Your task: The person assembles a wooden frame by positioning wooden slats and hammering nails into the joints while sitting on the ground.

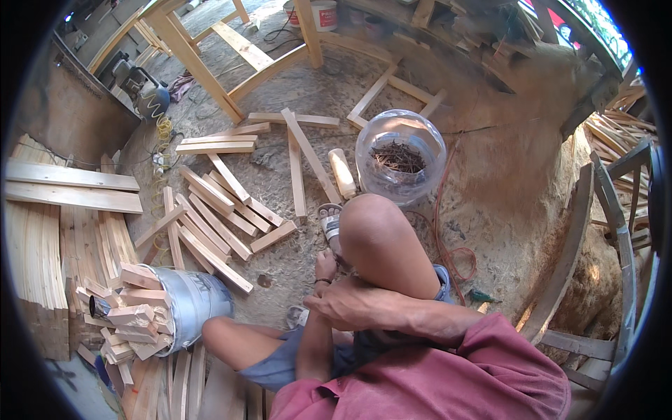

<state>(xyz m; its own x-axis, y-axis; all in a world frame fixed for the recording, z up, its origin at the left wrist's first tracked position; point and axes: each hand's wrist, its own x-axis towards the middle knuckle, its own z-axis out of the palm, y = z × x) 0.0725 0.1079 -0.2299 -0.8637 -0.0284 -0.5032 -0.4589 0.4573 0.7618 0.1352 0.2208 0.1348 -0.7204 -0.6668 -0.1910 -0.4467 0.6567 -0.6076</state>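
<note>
I sit with my knees apart and my forearms crossed between them. My left hand [325, 265] is closed beside my right shin, with a dark band at its wrist; whatever it may hold is hidden. My right hand [329, 306] lies across my left forearm, its fingers bent around it. Beyond the left hand is my sandalled foot [330, 218]. A short pale wooden post [342, 173] and a clear round container [400, 187] with dark nails or scraps in it are just past my right knee.
Several cut wood strips [213, 203] lie on the dusty floor ahead and left. A metal bucket [199, 308] full of wood blocks lies tipped at left. Stacked planks [42, 238], a wooden frame [245, 84], an orange cord [439, 231] and a curved wooden chair part [570, 245] surround me.
</note>
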